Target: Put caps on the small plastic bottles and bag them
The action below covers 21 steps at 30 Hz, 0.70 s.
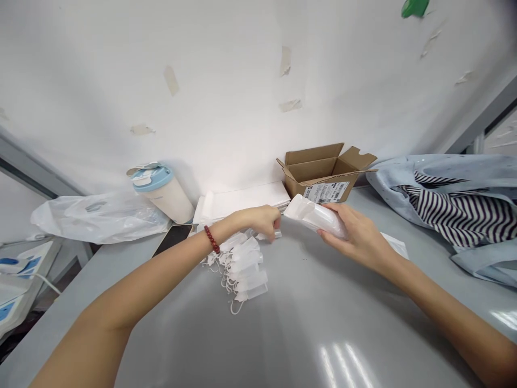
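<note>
My right hand (357, 237) is wrapped round a white padded packet (313, 215), tilted with its flat end towards the left. My left hand (264, 220), a dark red bead bracelet on its wrist, has its fingers pinched at the far end of a row of small translucent white pieces with cord loops (248, 267). One such piece (278, 234) shows at its fingertips, partly covered by them. Behind the left hand lies a stack of flat white packets (246, 198). Another flat white piece (396, 245) is on the table, partly behind my right wrist.
An open cardboard box (323, 172) stands against the wall. At the left are a cream tumbler with a blue lid (167, 194), a dark phone (173, 238) and a white plastic bag (97, 218). Light blue and striped clothing (464, 205) lies on the grey table's right side.
</note>
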Each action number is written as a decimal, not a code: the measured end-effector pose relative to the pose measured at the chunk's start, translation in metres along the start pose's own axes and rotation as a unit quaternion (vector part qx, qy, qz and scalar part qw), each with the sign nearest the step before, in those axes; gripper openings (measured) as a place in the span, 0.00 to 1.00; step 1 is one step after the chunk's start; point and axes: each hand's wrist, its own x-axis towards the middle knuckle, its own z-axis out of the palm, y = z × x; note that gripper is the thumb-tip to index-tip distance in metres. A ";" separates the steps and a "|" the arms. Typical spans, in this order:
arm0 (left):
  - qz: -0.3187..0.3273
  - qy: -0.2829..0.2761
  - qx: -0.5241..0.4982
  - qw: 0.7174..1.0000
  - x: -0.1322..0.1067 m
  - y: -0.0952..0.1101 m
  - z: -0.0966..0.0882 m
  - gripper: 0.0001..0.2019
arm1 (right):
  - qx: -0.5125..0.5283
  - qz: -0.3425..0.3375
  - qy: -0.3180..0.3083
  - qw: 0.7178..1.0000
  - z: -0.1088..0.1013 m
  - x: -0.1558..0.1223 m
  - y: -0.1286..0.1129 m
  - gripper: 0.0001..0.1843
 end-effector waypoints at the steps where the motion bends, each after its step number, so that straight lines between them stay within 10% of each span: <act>1: 0.000 0.024 -0.010 1.000 -0.002 -0.001 -0.003 0.14 | 0.000 0.000 0.000 1.000 0.000 0.000 0.000 0.23; 6: -0.021 0.194 -0.070 0.978 -0.027 0.003 -0.024 0.18 | -0.007 0.003 -0.004 1.000 0.000 0.000 0.001 0.24; 10: -0.018 0.335 -0.257 0.906 -0.040 0.010 -0.022 0.17 | 0.004 0.006 -0.002 1.000 0.002 0.000 0.001 0.24; 14: -0.012 0.325 -0.346 0.880 -0.035 0.018 -0.003 0.15 | 0.026 0.007 0.002 1.000 0.003 -0.001 -0.003 0.24; 21: 0.056 0.257 -0.291 0.920 -0.023 0.024 0.000 0.14 | 0.046 0.000 0.016 0.999 0.003 -0.003 -0.009 0.23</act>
